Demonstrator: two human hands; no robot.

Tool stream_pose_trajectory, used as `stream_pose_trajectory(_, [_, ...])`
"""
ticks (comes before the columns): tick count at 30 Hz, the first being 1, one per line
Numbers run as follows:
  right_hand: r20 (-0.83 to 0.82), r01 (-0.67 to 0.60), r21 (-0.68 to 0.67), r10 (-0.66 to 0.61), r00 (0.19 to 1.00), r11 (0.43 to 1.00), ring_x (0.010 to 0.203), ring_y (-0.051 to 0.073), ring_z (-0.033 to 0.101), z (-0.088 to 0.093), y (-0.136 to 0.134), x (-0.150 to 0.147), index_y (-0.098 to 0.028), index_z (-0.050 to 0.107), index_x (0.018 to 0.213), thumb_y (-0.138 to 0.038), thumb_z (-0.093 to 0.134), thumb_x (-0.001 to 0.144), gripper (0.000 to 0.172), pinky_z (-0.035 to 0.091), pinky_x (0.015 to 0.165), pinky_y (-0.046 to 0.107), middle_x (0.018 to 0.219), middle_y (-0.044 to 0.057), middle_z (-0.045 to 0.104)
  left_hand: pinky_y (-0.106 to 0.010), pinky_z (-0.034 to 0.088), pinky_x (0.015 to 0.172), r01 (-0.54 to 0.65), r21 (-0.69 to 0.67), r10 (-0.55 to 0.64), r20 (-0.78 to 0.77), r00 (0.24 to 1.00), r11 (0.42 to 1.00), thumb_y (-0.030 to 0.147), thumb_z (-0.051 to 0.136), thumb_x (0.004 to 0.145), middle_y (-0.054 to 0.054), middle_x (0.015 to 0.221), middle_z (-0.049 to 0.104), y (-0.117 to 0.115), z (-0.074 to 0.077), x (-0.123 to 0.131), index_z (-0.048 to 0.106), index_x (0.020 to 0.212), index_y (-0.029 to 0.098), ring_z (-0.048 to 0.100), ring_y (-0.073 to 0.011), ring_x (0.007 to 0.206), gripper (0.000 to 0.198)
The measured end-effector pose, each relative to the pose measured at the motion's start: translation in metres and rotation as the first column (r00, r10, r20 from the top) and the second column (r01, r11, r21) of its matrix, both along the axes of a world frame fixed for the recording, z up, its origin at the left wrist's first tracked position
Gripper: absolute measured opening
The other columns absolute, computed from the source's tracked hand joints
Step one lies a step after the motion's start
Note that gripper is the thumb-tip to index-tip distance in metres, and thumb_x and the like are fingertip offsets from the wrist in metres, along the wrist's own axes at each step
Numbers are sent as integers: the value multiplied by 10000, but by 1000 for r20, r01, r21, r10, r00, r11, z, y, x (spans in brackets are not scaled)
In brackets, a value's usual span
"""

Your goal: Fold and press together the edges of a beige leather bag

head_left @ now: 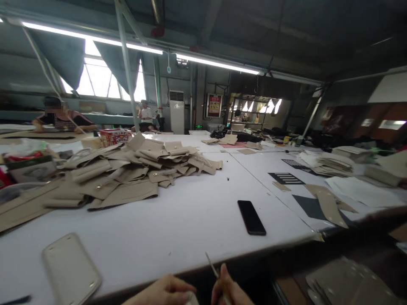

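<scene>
At the bottom edge of the view, my right hand (230, 290) is closed around an awl-like tool (212, 266), whose thin metal tip points up and away over the table's front edge. Its brownish handle runs down through my fingers. To the left of it, my left hand (162, 291) is closed, with a small pale piece (191, 298) at its fingertips; most of that piece is cut off by the frame. A beige panel (71, 269) with rounded corners and small metal studs lies on the white table (190, 228), left of my hands.
A large heap of beige pieces (127, 173) covers the table's left side. A black phone (251, 217) lies right of centre. Stacked pieces (332, 164) and dark striped sheets (286, 178) are at the right. More studded pieces (349, 281) sit lower right. A co-worker (62, 118) sits far left.
</scene>
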State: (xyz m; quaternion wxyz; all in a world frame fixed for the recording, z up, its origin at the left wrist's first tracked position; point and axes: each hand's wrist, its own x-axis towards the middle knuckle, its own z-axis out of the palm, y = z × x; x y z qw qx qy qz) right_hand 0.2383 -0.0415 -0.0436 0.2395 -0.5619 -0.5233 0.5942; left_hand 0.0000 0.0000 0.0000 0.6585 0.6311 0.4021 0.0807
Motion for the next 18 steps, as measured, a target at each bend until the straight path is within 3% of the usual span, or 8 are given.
stream_pose_trajectory(1, [-90,-3,-52,-2,996,999,390,82,293,4,-4,0,-195,605,843,-919,-25,714,968,230,411,240,478,-54,341,-256,421,659,-9,4,9,-5,1000,1000,525,631,773,-23,810,686,-1,1,-2,732,1105,189,521,-153,660,483])
stream_pose_trajectory(3, [-301,-17,-151,-30,953,988,397,66,254,11,-14,1,-267,500,1171,-903,88,766,859,211,406,226,585,-83,368,-265,442,716,17,1,-17,0,1000,1000,446,604,787,-40,949,714,-1,3,-6,708,1162,189,568,-167,740,467])
stream_pose_trajectory(6, [-593,-47,-288,-140,793,956,455,42,263,16,-19,-1,-324,380,1300,-867,451,746,779,204,438,208,713,-82,434,-266,444,816,-22,-31,22,-6,1000,999,361,648,741,-30,1073,712,3,1,-12,717,1151,206,599,-181,869,444])
stream_pose_trajectory(7, [-607,-46,-314,-163,777,948,466,40,268,16,-17,-4,-321,375,1310,-824,559,724,793,199,443,206,721,-80,446,-264,442,820,-36,-44,35,-10,999,998,331,648,732,-21,1056,717,5,-1,-14,724,1136,215,600,-176,868,427])
stream_pose_trajectory(9, [-535,4,-324,-187,824,946,459,40,257,13,-13,-13,-289,383,1320,-700,694,715,795,181,441,209,671,-91,422,-260,447,767,-57,-62,56,-27,998,996,293,634,722,-8,960,728,9,-7,-15,739,1105,225,595,-161,793,404])
stream_pose_trajectory(12, [-410,106,-294,-226,884,950,456,53,277,6,-7,-30,-207,435,1292,-518,724,740,696,210,447,219,604,-101,373,-251,435,662,-72,-72,69,-51,996,995,296,625,710,1,823,712,12,-13,-14,756,1064,220,556,-144,675,385])
stream_pose_trajectory(18, [-325,85,-200,-148,934,976,729,140,520,0,3,-45,-164,559,1118,-450,692,761,476,380,616,255,838,14,615,-231,398,598,-65,-70,60,-67,996,995,325,657,667,18,689,631,17,-12,-11,777,905,183,484,-124,613,302])
